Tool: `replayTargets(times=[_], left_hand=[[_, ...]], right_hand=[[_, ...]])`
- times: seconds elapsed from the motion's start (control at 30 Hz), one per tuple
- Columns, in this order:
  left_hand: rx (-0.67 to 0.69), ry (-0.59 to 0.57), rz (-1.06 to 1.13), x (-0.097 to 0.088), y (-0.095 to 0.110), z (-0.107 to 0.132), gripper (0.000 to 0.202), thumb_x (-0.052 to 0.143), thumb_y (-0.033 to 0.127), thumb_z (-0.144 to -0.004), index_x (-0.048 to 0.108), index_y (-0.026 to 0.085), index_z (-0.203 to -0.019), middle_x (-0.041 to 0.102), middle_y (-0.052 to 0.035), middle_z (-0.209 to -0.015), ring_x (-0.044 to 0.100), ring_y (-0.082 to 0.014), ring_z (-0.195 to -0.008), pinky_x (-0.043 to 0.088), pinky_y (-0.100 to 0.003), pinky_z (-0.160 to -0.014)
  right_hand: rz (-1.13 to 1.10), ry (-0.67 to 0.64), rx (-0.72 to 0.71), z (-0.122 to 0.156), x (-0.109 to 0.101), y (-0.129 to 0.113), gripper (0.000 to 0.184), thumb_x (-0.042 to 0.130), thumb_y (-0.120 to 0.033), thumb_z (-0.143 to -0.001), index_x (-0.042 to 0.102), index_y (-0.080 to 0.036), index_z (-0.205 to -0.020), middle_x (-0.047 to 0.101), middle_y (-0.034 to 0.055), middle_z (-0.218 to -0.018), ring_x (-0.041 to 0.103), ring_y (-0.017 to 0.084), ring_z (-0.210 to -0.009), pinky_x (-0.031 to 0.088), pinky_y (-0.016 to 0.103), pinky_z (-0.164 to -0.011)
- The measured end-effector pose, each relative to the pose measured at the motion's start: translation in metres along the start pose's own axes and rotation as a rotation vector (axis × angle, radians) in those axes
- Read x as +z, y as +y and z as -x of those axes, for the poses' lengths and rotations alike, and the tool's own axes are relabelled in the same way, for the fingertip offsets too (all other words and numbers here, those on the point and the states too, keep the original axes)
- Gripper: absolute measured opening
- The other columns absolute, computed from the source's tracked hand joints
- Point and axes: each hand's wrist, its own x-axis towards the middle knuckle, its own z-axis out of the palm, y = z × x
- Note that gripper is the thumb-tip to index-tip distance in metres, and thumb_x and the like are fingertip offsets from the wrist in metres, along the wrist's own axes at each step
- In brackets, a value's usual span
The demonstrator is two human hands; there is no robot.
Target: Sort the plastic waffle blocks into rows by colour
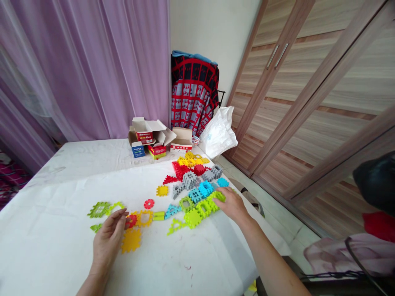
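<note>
My left hand (108, 231) is at the left of the table, thumb and fingers closed at the edge of a red disc-like building piece (132, 221). Right beside that piece lies an orange square frame (145, 218), with a solid orange toothed square (131, 240) below it. My right hand (232, 202) reaches over the row of light green blocks (203, 209), its fingers curled round the green block (219, 197) at the far end. Its fingertips are partly hidden. Left of my left hand are a green toothed square (98, 209) and a green frame (116, 207).
Blue (205, 188), grey (190, 179), red (182, 170) and yellow pieces (189, 159) are grouped behind the green row. Loose pieces include a red disc (149, 204) and yellow square (162, 190). Opened cardboard boxes (181, 139) and a white bag (218, 132) stand behind.
</note>
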Motion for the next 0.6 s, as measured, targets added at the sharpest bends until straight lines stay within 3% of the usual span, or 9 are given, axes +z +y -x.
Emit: replayTargets(times=[0.2,0.33,0.47,0.6], left_hand=[[0.041,0.025,-0.007,0.000,0.005,0.001,0.039,0.068,0.046,-0.066,0.065,0.019,-0.094,0.071,-0.0053,-0.089,0.068,-0.0170,-0.068,0.059,-0.029,-0.059],[0.130,0.153,-0.032,-0.010,0.008,-0.006,0.034,0.062,0.042,-0.074,0.064,0.018,-0.098,0.070,-0.0056,-0.092,0.069,-0.0177,-0.075,0.059,-0.033,-0.068],[0.221,0.328,-0.143,-0.031,0.007,-0.016,0.032,0.056,0.040,-0.078,0.063,0.019,-0.101,0.070,-0.0072,-0.097,0.067,-0.0197,-0.090,0.052,-0.040,-0.091],[0.253,0.429,-0.318,-0.047,0.007,-0.020,0.031,0.052,0.035,-0.079,0.064,0.020,-0.102,0.070,-0.0071,-0.104,0.065,-0.0223,-0.100,0.045,-0.042,-0.099]], right_hand=[[0.010,0.055,-0.004,0.002,-0.012,-0.005,0.033,0.055,-0.039,-0.081,0.064,-0.024,-0.109,0.063,0.0067,-0.116,0.061,0.023,-0.102,0.047,0.035,-0.087],[-0.066,0.174,-0.084,-0.010,-0.022,-0.017,0.031,0.050,-0.037,-0.084,0.065,-0.023,-0.107,0.064,0.0077,-0.116,0.060,0.023,-0.106,0.046,0.035,-0.091],[-0.206,0.114,-0.269,-0.019,-0.013,-0.067,0.027,0.047,-0.033,-0.087,0.066,-0.022,-0.103,0.066,0.0070,-0.111,0.061,0.021,-0.104,0.044,0.033,-0.093],[-0.266,-0.176,-0.479,-0.011,0.021,-0.143,0.020,0.053,-0.023,-0.084,0.068,-0.022,-0.097,0.069,0.0045,-0.105,0.062,0.019,-0.099,0.044,0.031,-0.090]])
